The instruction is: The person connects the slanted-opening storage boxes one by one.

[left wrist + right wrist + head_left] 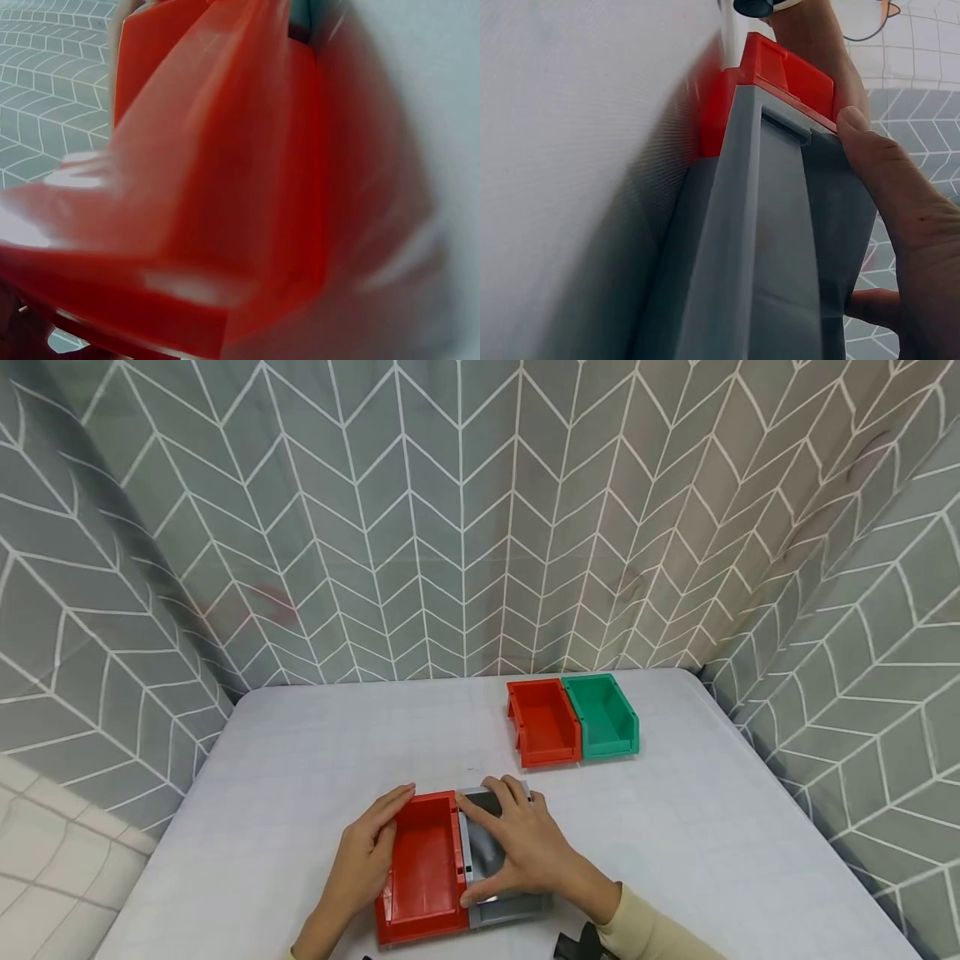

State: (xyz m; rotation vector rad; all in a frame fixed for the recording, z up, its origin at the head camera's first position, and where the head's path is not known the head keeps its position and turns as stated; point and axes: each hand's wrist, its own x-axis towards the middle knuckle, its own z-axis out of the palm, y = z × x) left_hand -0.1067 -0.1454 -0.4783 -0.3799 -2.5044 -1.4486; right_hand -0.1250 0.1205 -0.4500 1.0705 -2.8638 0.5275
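A red plastic storage bin [426, 868] and a grey storage bin [513, 908] stand side by side near the front of the table, their long walls against each other. My left hand [358, 864] grips the red bin's left wall, fingers along the outside and thumb at the rim. Over the grey bin spreads my right hand [528, 847], its thumb by the shared wall and its fingers curled over the far end, hiding part of the interior. The left wrist view is filled by the red bin [202, 187]. In the right wrist view, the thumb [877, 154] rests on the grey bin's [780, 240] rim.
Farther back, right of centre, another red bin [546, 727] and a green bin [602, 718] stand joined side by side. A black object [581, 946] shows by the right wrist. The white-covered table [337, 735] ends at patterned curtains [450, 527] behind and at the sides.
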